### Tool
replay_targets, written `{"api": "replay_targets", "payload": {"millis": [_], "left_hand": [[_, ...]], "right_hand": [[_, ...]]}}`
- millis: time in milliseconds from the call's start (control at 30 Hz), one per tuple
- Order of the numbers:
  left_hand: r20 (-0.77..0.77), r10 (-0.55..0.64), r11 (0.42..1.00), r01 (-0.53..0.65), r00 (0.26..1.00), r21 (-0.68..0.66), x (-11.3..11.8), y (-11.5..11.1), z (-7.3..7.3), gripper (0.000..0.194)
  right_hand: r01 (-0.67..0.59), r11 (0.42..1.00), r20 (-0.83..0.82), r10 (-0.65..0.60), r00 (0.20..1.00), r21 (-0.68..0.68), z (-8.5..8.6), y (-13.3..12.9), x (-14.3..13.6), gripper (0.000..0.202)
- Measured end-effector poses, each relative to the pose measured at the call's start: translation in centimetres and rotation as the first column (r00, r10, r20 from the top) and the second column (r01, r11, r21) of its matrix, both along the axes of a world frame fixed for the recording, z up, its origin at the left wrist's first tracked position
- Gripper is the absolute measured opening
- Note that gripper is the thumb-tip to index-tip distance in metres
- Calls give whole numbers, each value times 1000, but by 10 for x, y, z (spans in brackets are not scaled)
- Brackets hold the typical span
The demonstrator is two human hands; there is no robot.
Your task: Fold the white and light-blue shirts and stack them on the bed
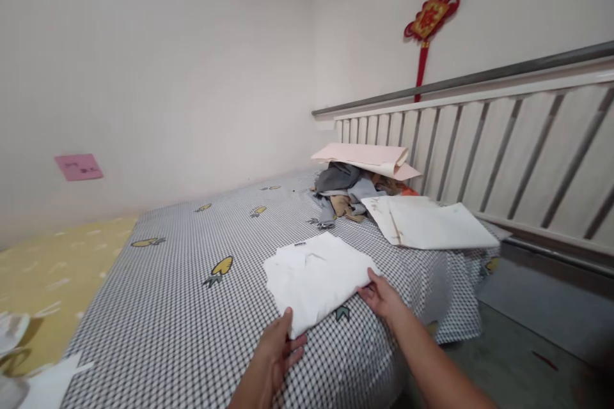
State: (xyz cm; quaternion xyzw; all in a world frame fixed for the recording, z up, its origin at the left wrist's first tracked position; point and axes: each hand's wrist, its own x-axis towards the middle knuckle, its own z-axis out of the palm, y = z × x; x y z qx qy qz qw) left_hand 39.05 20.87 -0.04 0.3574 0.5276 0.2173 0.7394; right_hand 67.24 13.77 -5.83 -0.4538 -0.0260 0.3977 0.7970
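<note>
A folded white shirt (319, 278) lies on the checked bedsheet (177, 307), with a small dark label showing near its far edge. My left hand (278, 348) grips the shirt's near left corner, thumb on top and fingers beneath. At the near right corner, my right hand (378, 294) pinches the cloth between thumb and fingers. The near edge of the shirt runs between the two hands and looks slightly raised. Parts of the fingers under the cloth are hidden.
Behind the shirt sits a pile of crumpled clothes (340, 195) with folded pink card (364, 154) on top. White folded sheets (432, 223) lie to the right, beside the white railing (480, 153). A yellow cloth (62, 255) covers the left side. The bed's edge drops to the floor (508, 358).
</note>
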Motion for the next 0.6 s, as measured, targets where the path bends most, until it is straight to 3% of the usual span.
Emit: {"api": "replay_targets", "payload": {"millis": [100,233,400,467,533,567,600], "left_hand": [[-37,38,999,-38,999,-5,15,-7,-4,22],[-10,-43,999,43,999,-33,29,-21,-11,23],[-8,-81,995,81,997,-66,30,-27,-16,27],[-9,-74,995,73,997,-67,30,-27,-18,26],[-9,-66,996,65,998,-63,30,-26,-20,25],[-10,-61,996,61,998,-59,31,-27,-21,25],[-13,-57,997,56,998,-55,31,-27,-22,25]], "right_hand": [[75,971,120,-49,992,-228,4,11,21,12],[218,864,373,-37,927,-454,14,6,45,16],[435,672,651,94,753,-600,35,-12,44,52],[564,622,807,200,556,-542,45,-8,32,61],[663,621,904,358,235,-418,52,3,16,59],[665,627,882,459,104,-405,52,10,9,58],[640,624,826,563,30,-448,51,15,1,57]]}}
